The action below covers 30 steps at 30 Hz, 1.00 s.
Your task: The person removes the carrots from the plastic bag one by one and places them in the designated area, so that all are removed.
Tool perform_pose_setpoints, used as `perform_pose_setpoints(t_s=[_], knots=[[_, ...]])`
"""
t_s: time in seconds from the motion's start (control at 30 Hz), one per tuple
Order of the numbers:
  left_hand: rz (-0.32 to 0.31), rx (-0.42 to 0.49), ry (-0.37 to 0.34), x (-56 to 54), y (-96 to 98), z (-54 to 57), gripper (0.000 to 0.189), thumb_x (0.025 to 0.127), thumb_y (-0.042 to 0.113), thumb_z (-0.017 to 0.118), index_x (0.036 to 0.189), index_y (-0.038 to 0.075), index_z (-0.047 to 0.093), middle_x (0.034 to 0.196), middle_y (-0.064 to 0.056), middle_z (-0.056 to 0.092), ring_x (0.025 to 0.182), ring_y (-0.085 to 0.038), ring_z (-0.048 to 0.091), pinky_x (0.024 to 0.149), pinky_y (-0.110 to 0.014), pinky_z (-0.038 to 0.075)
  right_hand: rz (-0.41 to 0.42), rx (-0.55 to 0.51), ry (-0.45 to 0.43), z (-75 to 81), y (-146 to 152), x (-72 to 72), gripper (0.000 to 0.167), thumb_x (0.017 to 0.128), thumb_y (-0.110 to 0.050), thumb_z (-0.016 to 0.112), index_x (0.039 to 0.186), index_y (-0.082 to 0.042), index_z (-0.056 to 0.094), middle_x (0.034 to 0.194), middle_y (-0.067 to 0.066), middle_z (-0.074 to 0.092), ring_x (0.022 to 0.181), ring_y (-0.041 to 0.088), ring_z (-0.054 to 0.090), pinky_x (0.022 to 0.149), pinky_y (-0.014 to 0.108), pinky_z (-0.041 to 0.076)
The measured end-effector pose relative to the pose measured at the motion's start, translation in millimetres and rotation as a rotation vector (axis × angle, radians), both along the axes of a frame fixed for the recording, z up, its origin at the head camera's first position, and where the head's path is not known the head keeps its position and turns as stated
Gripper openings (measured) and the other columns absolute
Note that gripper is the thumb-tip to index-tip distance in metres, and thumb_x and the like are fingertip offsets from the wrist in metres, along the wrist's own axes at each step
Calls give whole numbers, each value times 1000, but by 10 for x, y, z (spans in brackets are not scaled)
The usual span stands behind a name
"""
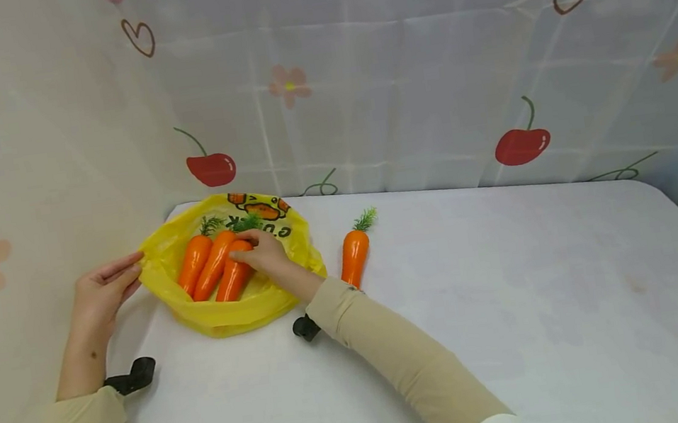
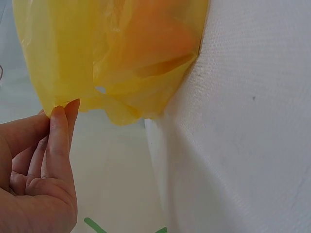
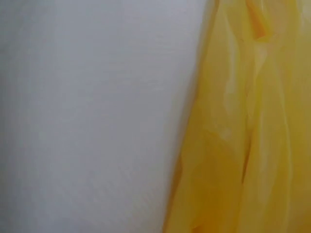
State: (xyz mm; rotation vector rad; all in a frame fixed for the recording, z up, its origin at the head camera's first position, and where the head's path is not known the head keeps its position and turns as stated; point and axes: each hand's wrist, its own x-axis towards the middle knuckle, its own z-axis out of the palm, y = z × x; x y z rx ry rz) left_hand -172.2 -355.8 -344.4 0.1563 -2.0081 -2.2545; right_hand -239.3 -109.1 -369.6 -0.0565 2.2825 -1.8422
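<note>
A yellow plastic bag point(image 1: 225, 321) lies on the table with its mouth spread wide and a cartoon duck print on its back side. Thumb and fingers of my left hand point(image 1: 99, 293) pinch the bag's left rim; the left wrist view shows this pinch on the yellow film point(image 2: 63, 53) close up. Inside the bag lie three orange carrots with green tops, a left carrot point(image 1: 194, 260), a middle carrot point(image 1: 214, 265) and a right carrot point(image 1: 235, 276). My right hand point(image 1: 266, 253) reaches over the bag's right rim and grips the right carrot near its leafy end. In the right wrist view this hand is hidden.
Just right of the bag, another carrot point(image 1: 354, 256) lies on the white-covered table point(image 1: 518, 302), its lower end behind my right sleeve. A patterned curtain point(image 1: 387, 91) hangs along the table's back edge, and a pale wall covering point(image 1: 19, 175) stands close at the left.
</note>
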Motion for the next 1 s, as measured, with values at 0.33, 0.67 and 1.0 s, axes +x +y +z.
perform_pose_setpoints(t_s=[0.33,0.67,1.0], knots=[[8,8,-7,11,2,-1,19,87,3,65,102,10,74,92,10,66,79,-3,65,70,-18,51,16,-61,-37,12,32,17,35,83,-12,73,117,-9,65,107,0,60,90,13,55,78,24,51],[-2,47,28,-8,9,0,20,87,-2,63,101,8,74,92,8,67,80,-4,65,69,-18,51,26,-65,-11,34,64,6,35,82,-10,74,116,-9,66,106,-2,60,92,13,54,80,23,50],[-18,97,24,8,6,16,23,88,-5,59,95,9,76,91,8,68,79,-5,66,68,-18,52,14,-116,13,112,101,6,33,81,-7,74,113,-11,67,103,-4,58,86,12,55,72,22,53]])
